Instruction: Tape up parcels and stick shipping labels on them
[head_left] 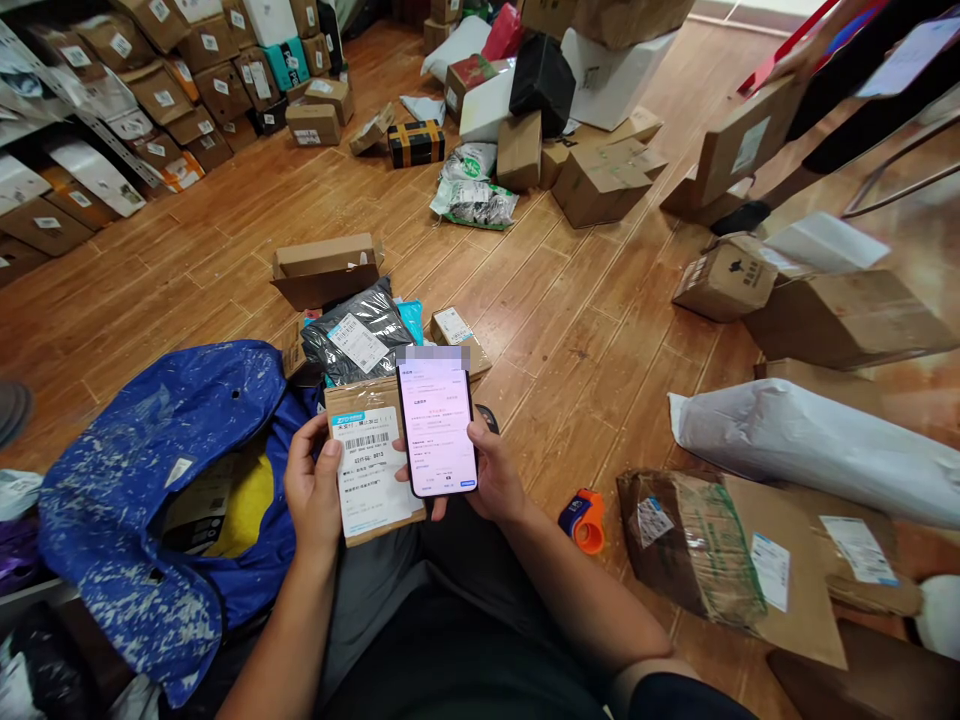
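My left hand (311, 485) grips the left side of a small cardboard box (335, 405), its thumb on the front. A white shipping label (369, 480) with a barcode covers most of the box's face. In my right hand (499, 470) is a smartphone (439, 425), its lit screen facing me; the thumb lies along its right edge and fingertips show at its left and below. The phone overlaps the right part of the box. Just beyond my hands lie a black plastic parcel (330, 340) and a small labelled carton (454, 325).
A blue bag (112, 480) gapes open at the left. An orange tape dispenser (589, 525) sits on the wooden floor right of my forearm. Cartons and a long white parcel (795, 440) line the right. Another person's leg (847, 140) is at upper right, beside an upright carton (720, 150).
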